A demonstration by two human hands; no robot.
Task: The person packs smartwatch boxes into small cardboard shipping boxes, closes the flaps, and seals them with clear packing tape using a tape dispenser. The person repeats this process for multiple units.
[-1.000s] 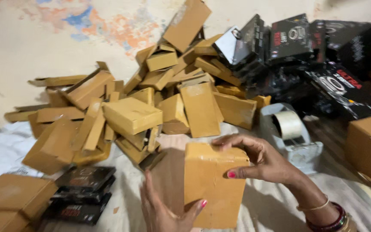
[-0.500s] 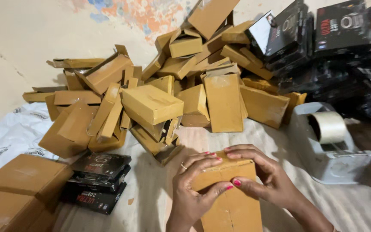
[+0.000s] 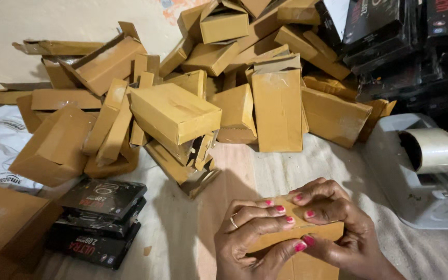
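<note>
both hands, left hand (image 3: 252, 236) and right hand (image 3: 338, 228), are clamped together on a small brown cardboard box (image 3: 299, 243) at the bottom edge of view, fingertips pressing its top flap. likely best to press evenly along the fold (tape dispenser (image 3: 426, 166) sits just right).

Scene is lit evenly and fairly brightly by warm, soft light from above. A broad soft shadow is cast toward the viewer on the white cloth (image 3: 265, 171) below the pile of cardboard boxes (image 3: 175, 111). Mild sheen is seen on the tape roll (image 3: 431, 149) and on the black packets (image 3: 102, 197). Detail is lost in the dark stack of black boxes (image 3: 405, 46) at upper right. Focus is held sharp centrally; slight wide-angle stretch is noted at the edges.
</note>
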